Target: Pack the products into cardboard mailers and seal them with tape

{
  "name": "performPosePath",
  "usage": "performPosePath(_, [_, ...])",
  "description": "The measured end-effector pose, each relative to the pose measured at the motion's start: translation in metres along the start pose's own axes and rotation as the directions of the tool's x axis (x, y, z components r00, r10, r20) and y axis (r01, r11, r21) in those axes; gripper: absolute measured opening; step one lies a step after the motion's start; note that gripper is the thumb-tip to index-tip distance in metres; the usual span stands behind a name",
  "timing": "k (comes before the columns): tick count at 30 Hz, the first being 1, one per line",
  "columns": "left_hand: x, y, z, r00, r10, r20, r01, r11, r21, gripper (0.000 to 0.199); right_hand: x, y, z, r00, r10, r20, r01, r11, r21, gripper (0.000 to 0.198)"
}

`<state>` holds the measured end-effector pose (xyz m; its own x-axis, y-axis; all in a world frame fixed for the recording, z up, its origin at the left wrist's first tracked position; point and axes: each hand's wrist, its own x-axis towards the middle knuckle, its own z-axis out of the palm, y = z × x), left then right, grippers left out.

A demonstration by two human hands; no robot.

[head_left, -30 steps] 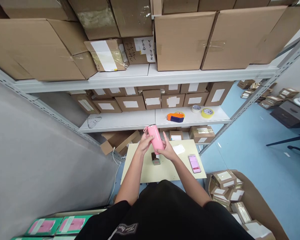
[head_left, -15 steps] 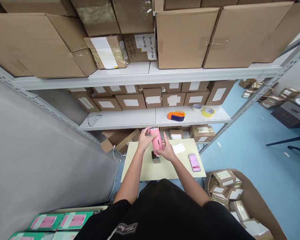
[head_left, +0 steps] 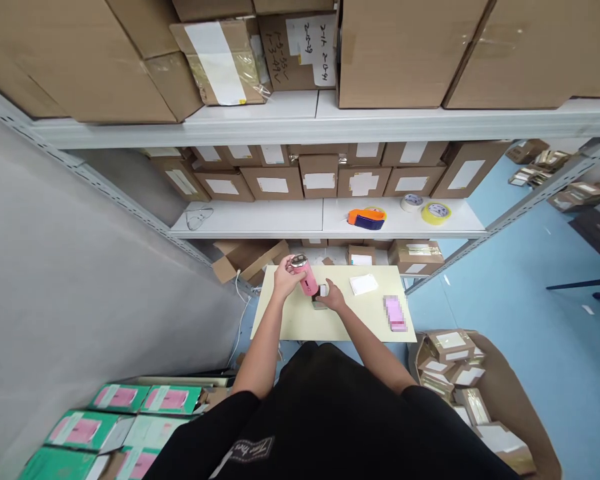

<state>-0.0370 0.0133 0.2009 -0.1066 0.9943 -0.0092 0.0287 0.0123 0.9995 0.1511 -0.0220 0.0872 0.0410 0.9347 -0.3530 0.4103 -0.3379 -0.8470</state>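
Note:
My left hand (head_left: 286,279) is closed around the upper part of a pink tumbler (head_left: 306,275) with a shiny metallic lid. The tumbler is tilted, its lid toward the upper left and its base at a small dark open box (head_left: 320,301). Whether the base has entered the box is hard to make out. At the box's right side my right hand (head_left: 333,297) grips it, thumb at the near side. Both are over a pale yellow table (head_left: 290,323). To the right lie white paper slips (head_left: 364,285) and a blurred pink phone-like item (head_left: 395,313).
Above the table, a shelf (head_left: 260,217) holds cartons, an orange-and-blue tape dispenser (head_left: 366,219) and tape rolls (head_left: 435,213). A large carton (head_left: 523,413) of taped parcels stands at lower right. Green-and-pink boxes (head_left: 115,397) are stacked at lower left. An opened carton (head_left: 253,260) sits behind the table.
The tumbler has tipped and come down to the small box. My right hand has left the tumbler and taken hold of the box. The view has shifted downward.

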Motion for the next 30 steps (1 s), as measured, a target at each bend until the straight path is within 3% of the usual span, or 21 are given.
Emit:
performPosePath(2, [-0.003, -0.012, 0.000, 1.000, -0.020, 0.007, 0.020, 0.999, -0.038, 0.074, 0.004, 0.008, 0.015, 0.999, 0.028, -0.037, -0.030, 0.997, -0.065, 0.086])
performPosePath(7, [-0.008, -0.038, 0.001, 0.999, -0.048, 0.022, 0.049, 0.996, -0.073, 0.078, 0.006, 0.022, 0.029, 0.979, 0.069, -0.191, -0.091, 0.990, -0.105, 0.017])
performPosePath(8, [-0.009, -0.042, 0.001, 0.998, -0.050, 0.024, 0.052, 0.996, -0.079, 0.078, 0.006, 0.024, 0.028, 0.974, 0.079, -0.210, -0.099, 0.991, -0.088, 0.013])
performPosePath(11, [-0.011, -0.054, 0.005, 0.998, -0.058, 0.028, 0.060, 0.994, -0.092, 0.078, 0.007, 0.030, 0.024, 0.972, 0.111, -0.209, -0.116, 0.993, -0.010, 0.037])
performPosePath(14, [-0.010, -0.067, 0.011, 0.999, -0.039, 0.028, 0.041, 0.997, -0.072, 0.075, 0.008, 0.034, 0.023, 0.970, 0.149, -0.191, -0.138, 0.988, 0.071, 0.044])
performPosePath(21, [-0.009, -0.095, 0.018, 0.995, 0.033, 0.096, -0.041, 0.996, 0.084, 0.067, 0.012, 0.047, 0.028, 0.963, 0.168, -0.212, -0.130, 0.975, 0.182, 0.044])
performPosePath(24, [-0.015, -0.112, 0.017, 0.993, 0.059, 0.102, -0.078, 0.979, 0.190, 0.075, 0.016, 0.057, 0.031, 0.965, 0.172, -0.197, -0.127, 0.967, 0.221, 0.037])
performPosePath(27, [-0.024, -0.131, 0.016, 0.988, 0.033, 0.152, -0.085, 0.932, 0.353, 0.078, 0.018, 0.065, 0.036, 0.966, 0.165, -0.198, -0.118, 0.966, 0.231, 0.031])
performPosePath(30, [-0.032, -0.148, 0.017, 0.972, -0.018, 0.236, -0.110, 0.847, 0.520, 0.062, 0.021, 0.071, 0.041, 0.961, 0.167, -0.220, -0.117, 0.967, 0.227, 0.029])
